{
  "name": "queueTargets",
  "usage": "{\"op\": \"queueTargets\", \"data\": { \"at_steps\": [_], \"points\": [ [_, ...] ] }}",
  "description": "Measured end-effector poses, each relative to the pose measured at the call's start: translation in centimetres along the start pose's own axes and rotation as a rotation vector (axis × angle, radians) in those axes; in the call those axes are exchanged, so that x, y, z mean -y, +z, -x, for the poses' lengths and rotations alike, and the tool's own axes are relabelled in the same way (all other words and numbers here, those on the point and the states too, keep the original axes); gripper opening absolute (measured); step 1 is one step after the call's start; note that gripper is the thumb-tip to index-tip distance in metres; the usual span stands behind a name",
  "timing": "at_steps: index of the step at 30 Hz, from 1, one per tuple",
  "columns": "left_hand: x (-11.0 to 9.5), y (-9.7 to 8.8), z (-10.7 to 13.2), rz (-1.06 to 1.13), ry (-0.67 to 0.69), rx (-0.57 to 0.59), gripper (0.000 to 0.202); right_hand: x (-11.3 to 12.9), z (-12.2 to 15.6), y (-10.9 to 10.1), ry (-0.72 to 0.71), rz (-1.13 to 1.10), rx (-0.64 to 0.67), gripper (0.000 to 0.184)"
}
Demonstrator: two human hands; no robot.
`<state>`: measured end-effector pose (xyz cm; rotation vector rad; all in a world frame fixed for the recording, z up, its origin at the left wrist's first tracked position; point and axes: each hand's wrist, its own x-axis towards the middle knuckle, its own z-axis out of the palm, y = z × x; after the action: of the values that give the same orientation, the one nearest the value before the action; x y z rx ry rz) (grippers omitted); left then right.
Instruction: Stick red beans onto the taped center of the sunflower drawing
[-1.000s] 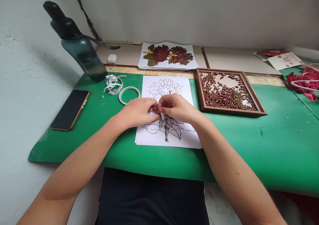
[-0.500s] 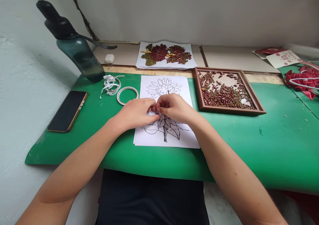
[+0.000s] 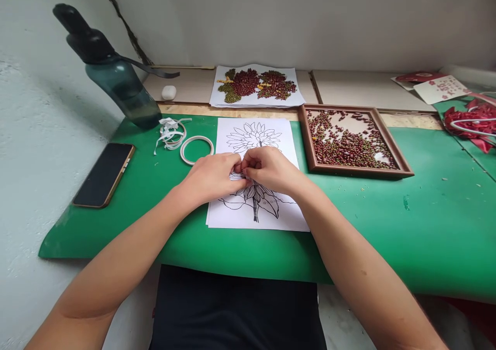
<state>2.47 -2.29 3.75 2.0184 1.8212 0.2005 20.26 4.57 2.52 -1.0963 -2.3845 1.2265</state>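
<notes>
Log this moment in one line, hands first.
left hand: over drawing | right hand: beside left, over drawing | anything held: unclear | drawing: on green mat | bean tray: right of drawing

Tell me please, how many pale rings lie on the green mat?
2. One round pale ring lies beside the left hand; another ring, tangled with white curled strips, lies near the dark teal bottle. More may be hidden.

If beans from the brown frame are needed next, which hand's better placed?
The right hand, probably: it is nearer the brown frame, which lies to its right. The left hand is farther, with the right hand in between.
</notes>
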Motion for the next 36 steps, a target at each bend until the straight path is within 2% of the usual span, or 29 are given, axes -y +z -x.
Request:
{"op": "queueTargets", "data": {
  "at_steps": [13, 21, 30, 36],
  "points": [
    [-0.14, -0.23, -0.12, 0.01, -0.003, 0.015, 0.032, -0.07, -0.03, 0.13, -0.044, 0.071, -0.028, 0.013],
    [-0.19, -0.39, -0.2, 0.003, -0.003, 0.035, 0.033, -0.25, 0.04, 0.07, -0.073, -0.015, 0.016, 0.014],
    [-0.1, -0.35, -0.21, -0.001, -0.006, 0.038, 0.034, 0.23, 0.09, -0.14, -0.002, 0.052, 0.005, 0.017],
    [-0.19, -0.41, -0.22, -0.004, -0.008, 0.046, 0.034, 0.5, 0.12, 0.03, -0.005, 0.082, -0.022, 0.018]
  ]
}}
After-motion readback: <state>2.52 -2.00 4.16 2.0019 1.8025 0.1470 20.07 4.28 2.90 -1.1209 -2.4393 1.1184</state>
